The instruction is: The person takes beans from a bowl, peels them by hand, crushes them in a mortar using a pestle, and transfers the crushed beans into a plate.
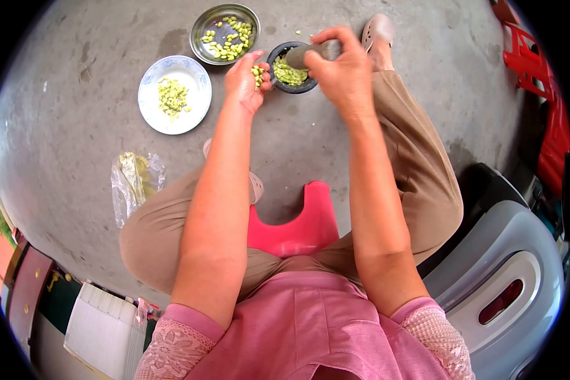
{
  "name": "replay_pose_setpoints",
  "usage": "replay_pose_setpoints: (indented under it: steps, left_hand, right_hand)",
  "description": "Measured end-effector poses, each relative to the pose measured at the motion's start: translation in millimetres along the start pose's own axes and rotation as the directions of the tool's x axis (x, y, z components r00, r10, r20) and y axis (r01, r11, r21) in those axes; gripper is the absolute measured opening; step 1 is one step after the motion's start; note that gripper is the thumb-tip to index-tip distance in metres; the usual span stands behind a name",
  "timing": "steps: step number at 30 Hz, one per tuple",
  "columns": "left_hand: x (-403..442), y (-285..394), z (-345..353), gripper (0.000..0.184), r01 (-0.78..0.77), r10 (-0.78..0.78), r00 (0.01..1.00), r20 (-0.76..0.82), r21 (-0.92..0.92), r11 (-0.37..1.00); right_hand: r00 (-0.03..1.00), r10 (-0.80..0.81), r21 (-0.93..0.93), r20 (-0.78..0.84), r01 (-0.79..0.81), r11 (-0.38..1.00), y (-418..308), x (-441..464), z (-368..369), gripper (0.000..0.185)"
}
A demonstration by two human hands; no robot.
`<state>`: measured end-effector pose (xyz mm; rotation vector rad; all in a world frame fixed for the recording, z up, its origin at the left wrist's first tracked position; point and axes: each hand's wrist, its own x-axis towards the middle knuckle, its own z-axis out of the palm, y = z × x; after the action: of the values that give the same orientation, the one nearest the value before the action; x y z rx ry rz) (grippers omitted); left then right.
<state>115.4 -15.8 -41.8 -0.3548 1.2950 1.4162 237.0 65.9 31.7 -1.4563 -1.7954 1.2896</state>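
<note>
My left hand (248,81) is cupped around several green beans (258,76), just left of a dark stone mortar (291,88). Crushed green beans (289,74) lie inside the mortar. My right hand (342,66) grips a grey stone pestle (312,53), tilted with its lower end in the mortar's mouth. Behind my left hand, a metal bowl (198,47) holds whole green beans. A white plate with a bluish rim (147,95) stands further left and carries a small heap of split or broken beans (173,98).
A clear plastic bag (133,183) lies on the concrete floor (76,145) near my left knee. Under me is a pink stool (297,231). A grey plastic chair (500,285) is at the right, red chairs (529,63) beyond it, and a white slatted item (104,329) at the lower left.
</note>
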Motion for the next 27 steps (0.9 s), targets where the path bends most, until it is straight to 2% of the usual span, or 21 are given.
replay_pose_setpoints:
  steps: [1,3,4,6,7,9,11,13,15,16,17,19,21,22,23,25,27]
  left_hand:
    - [4,0,-3,0.020,-0.002,0.002,1.000,-0.003,0.000,1.000]
    - [9,-1,-7,0.019,0.030,-0.036,0.999,-0.034,-0.172,0.985]
    - [12,-2,-9,0.019,0.039,-0.037,0.999,0.015,-0.176,0.984]
    - [13,-6,-13,0.018,0.018,-0.012,0.999,0.031,-0.187,0.982]
    - [12,-6,-12,0.018,0.025,-0.018,0.999,0.036,-0.187,0.982]
    - [15,-3,-9,0.017,0.031,-0.013,0.997,0.071,-0.249,0.968]
    - [12,-3,-10,0.017,0.043,-0.013,0.995,0.099,-0.308,0.950]
    - [9,-2,-6,0.020,-0.057,0.083,0.994,0.071,-0.305,0.951]
    - [12,-4,-9,0.022,-0.051,0.084,0.991,0.100,-0.299,0.953]
    - [12,-4,-9,0.021,-0.055,0.084,0.992,0.094,-0.278,0.959]
    - [12,-4,-9,0.020,-0.059,0.084,0.992,0.089,-0.257,0.965]
    - [11,-3,-10,0.020,-0.052,0.072,0.993,0.093,-0.200,0.978]
    - [6,-5,-11,0.021,-0.031,0.044,0.994,0.095,-0.135,0.990]
    - [5,-5,-8,0.021,-0.009,0.017,0.996,0.085,-0.091,0.996]
    - [6,-2,-5,0.022,0.005,-0.001,0.997,0.074,-0.053,0.999]
    - [-1,-6,-1,0.022,0.011,-0.011,0.996,0.084,-0.001,1.000]
    - [-3,-7,4,0.023,0.031,-0.064,0.982,0.175,0.184,0.983]
  right_hand:
    - [1.000,-0.017,-0.101,0.015,0.019,0.995,12,-1,11,0.020]
    - [0.972,-0.204,-0.062,-0.120,0.198,0.978,42,-4,36,0.021]
    - [0.970,-0.211,-0.059,-0.123,0.205,0.977,48,2,35,0.021]
    - [0.998,-0.028,0.009,0.054,0.027,1.000,57,6,28,0.021]
    - [0.998,-0.015,-0.017,0.061,0.016,1.000,49,7,22,0.020]
    - [0.986,0.133,0.008,0.101,-0.135,0.991,27,10,4,0.019]
    - [0.988,0.136,0.078,0.080,-0.142,0.987,-1,7,-10,0.019]
    - [0.991,0.106,0.038,0.087,-0.110,0.993,-5,11,-14,0.021]
    - [0.993,-0.039,-0.095,0.116,0.050,0.994,10,16,-5,0.022]
    - [0.991,-0.053,-0.179,0.127,0.076,0.981,23,15,5,0.022]
    - [0.962,-0.269,-0.187,0.039,0.271,0.944,49,12,22,0.022]
    - [0.996,-0.084,-0.095,0.021,0.086,0.992,54,13,30,0.023]
    - [0.992,0.097,-0.003,0.077,-0.097,0.995,57,20,23,0.022]
    - [0.976,0.181,0.101,0.123,-0.194,0.976,38,16,11,0.020]
    - [0.977,0.176,0.099,0.120,-0.188,0.977,30,18,6,0.020]
    - [0.988,0.147,0.246,0.043,-0.153,0.957,26,17,-4,0.019]
    - [0.991,0.124,0.299,0.044,-0.132,0.945,15,21,-13,0.020]
